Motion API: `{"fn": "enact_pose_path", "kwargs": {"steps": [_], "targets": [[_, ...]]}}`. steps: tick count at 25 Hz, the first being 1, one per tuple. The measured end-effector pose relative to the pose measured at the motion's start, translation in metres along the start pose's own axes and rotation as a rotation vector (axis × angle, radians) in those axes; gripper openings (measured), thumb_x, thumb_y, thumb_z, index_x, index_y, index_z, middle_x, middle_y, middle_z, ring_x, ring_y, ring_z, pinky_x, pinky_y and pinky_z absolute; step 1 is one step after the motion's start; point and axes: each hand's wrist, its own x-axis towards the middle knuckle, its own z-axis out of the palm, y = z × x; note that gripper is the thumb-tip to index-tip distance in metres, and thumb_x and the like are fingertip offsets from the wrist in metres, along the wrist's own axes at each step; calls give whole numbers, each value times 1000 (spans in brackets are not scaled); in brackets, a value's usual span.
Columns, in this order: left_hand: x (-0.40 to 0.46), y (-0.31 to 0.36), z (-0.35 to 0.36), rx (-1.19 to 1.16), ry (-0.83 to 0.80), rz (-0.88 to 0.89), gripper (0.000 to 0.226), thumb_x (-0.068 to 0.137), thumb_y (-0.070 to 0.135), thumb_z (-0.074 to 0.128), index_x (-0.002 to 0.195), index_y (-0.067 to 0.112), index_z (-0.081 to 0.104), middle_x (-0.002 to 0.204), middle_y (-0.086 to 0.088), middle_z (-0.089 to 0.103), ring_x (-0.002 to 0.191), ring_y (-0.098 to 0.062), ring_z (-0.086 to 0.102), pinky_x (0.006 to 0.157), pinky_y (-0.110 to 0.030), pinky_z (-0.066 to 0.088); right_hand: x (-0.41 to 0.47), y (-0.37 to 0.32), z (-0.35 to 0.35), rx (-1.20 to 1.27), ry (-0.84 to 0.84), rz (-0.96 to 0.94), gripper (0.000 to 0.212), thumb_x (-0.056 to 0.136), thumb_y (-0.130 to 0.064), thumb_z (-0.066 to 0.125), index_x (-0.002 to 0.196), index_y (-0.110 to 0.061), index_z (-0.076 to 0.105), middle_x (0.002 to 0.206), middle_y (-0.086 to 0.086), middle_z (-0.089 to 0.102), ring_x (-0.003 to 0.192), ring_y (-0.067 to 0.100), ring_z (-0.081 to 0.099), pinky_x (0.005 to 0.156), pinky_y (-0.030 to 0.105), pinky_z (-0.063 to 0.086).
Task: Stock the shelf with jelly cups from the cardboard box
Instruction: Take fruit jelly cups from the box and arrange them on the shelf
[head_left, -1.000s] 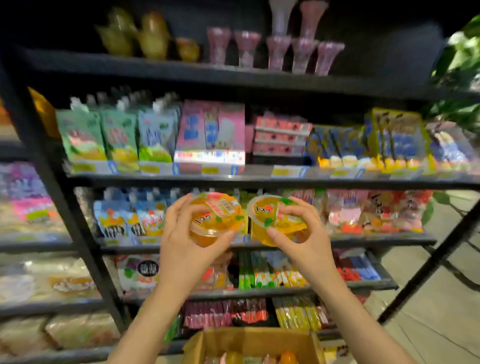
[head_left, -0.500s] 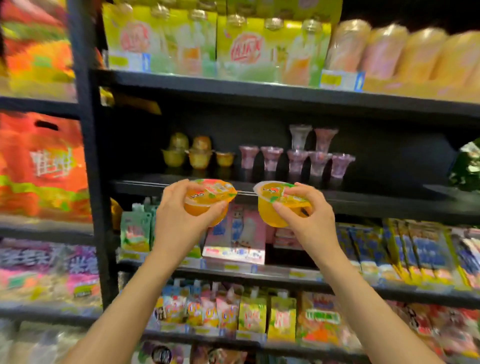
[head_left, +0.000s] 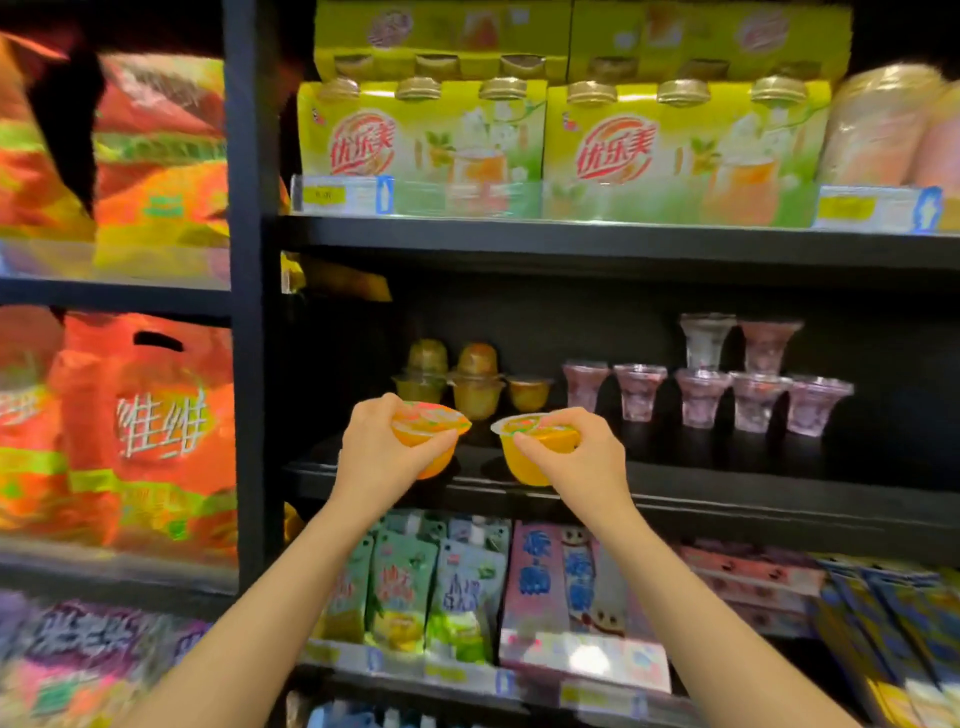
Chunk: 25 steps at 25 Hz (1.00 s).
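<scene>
Two orange cups are held up at the shelf (head_left: 727, 470) edge: one cup (head_left: 434, 441) in the left hand (head_left: 382, 452), one cup (head_left: 537, 454) in the right hand (head_left: 582, 460). The bare shelf spot lies just ahead, before the yellow cups (head_left: 475, 389).

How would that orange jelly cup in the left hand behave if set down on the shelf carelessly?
The jelly cup narrows toward its rounded base, so it would probably wobble or tip if nudged. The left hand wraps it without denting it, so the plastic seems fairly stiff. Its glossy wall may be a little slippery on the dark shelf.
</scene>
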Motion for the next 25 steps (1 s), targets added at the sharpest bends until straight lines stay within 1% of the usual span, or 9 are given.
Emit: {"fn": "enact_pose_path", "kwargs": {"steps": [2,5,8,10,12,14,17,22,25], "targets": [[23,-25,5,10,-33,-6,49,67,54,72,92,15,55,104,-6,55,98,-21,54,72,-32,44,18,0,25,-41,-26,38,32,69,-39,78,92,-24,63,94,-12,51,92,6,53,74,21,45],[50,-47,9,-19,-111,-34,46,68,56,69,93,22,50,107,-5,51,93,-17,52,68,-25,40,37,-1,47,-72,-137,127,36,70,-47,75,94,-27,57,107,-3,51,86,5,48,59,13,37],[63,-60,10,104,-211,0,43,74,58,62,98,26,46,120,-7,44,101,-21,50,81,-36,47,42,-1,59,-146,-314,155,34,77,-48,67,101,-33,48,118,1,42,97,11,45,71,20,40],[65,-62,3,184,-264,31,44,75,62,57,103,29,48,134,-6,33,119,-26,41,95,-45,43,43,-2,56,-277,-368,77,39,79,-53,63,110,-37,47,123,0,40,108,14,45,87,28,43],[67,-61,-9,218,-236,125,43,76,61,55,108,31,55,134,-2,37,122,-24,38,97,-43,41,44,-6,45,-397,-342,-65,46,79,-55,58,120,-36,50,128,-2,42,119,16,44,100,38,40],[69,-56,-18,243,-217,234,39,79,56,54,107,30,61,120,3,49,112,-19,44,92,-40,43,47,-11,32,-426,-319,-183,40,83,-51,55,118,-32,57,123,-7,52,117,12,48,98,36,42],[71,-49,-20,336,-255,263,33,82,55,53,105,32,62,107,6,52,103,-16,49,82,-35,45,54,-10,28,-513,-381,-204,26,87,-41,57,109,-30,64,113,-9,61,106,10,54,91,32,47],[83,-47,-9,458,-254,218,35,84,58,50,105,31,59,105,4,52,102,-18,50,80,-36,47,70,-3,46,-512,-391,-192,18,86,-44,56,99,-35,65,107,-10,63,100,8,55,86,33,49],[93,-52,0,422,-272,150,35,86,52,52,107,26,60,109,-1,51,104,-21,49,81,-36,47,80,2,62,-499,-388,-161,17,87,-45,55,96,-33,63,105,-7,62,99,12,56,85,32,49]]}}
